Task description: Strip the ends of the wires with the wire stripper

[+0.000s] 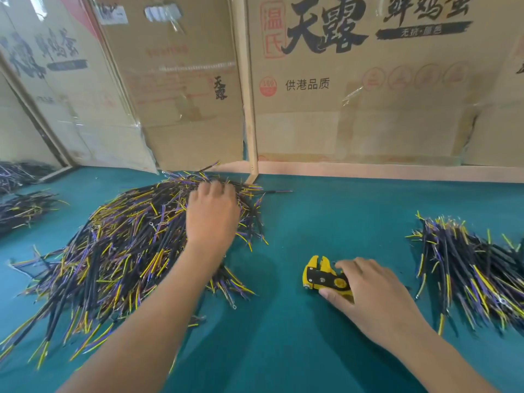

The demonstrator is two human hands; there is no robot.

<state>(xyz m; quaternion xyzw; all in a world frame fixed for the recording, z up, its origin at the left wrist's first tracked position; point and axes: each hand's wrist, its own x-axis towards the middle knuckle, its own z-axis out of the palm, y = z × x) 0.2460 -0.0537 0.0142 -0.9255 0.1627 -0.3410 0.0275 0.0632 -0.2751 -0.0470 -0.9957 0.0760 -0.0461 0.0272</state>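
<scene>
Stripper [326, 276] nearest me, yellow and black, flat on the green table [297, 350], my right hand [374, 296] wrapped over its handles, thumb along the near side, fingers curled across the top. Off to the right, a smaller heap of wires [476, 268]. Further out on the left, my left hand [211, 217] sits palm down on the big pile of wires [113, 251], fingertips buried in it, so whether I've pinched one I cannot tell. Cardboard boxes [368, 95] stand behind.
</scene>
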